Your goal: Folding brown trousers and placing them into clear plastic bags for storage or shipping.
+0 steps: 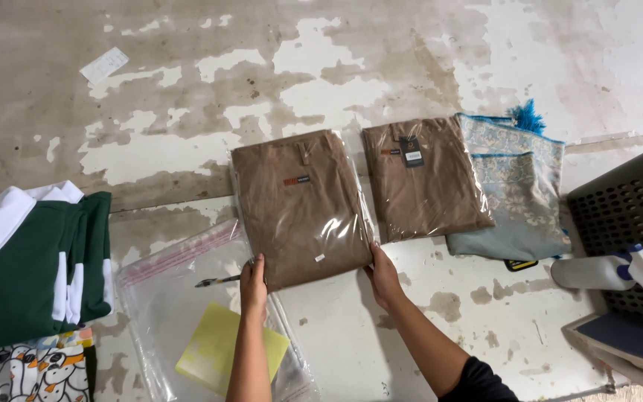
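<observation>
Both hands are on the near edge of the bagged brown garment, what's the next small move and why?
Probably slide the bagged brown garment up beside the second brown bagged garment. The left hand and right hand press its near corners, and it overlaps the empty clear bag.

My left hand (253,286) and right hand (383,277) press the near corners of a brown garment in a clear bag (303,208). Beside it lie a second bagged brown garment (422,179), a pale blue patterned cloth (519,186) and an empty plastic bag (180,298).
</observation>
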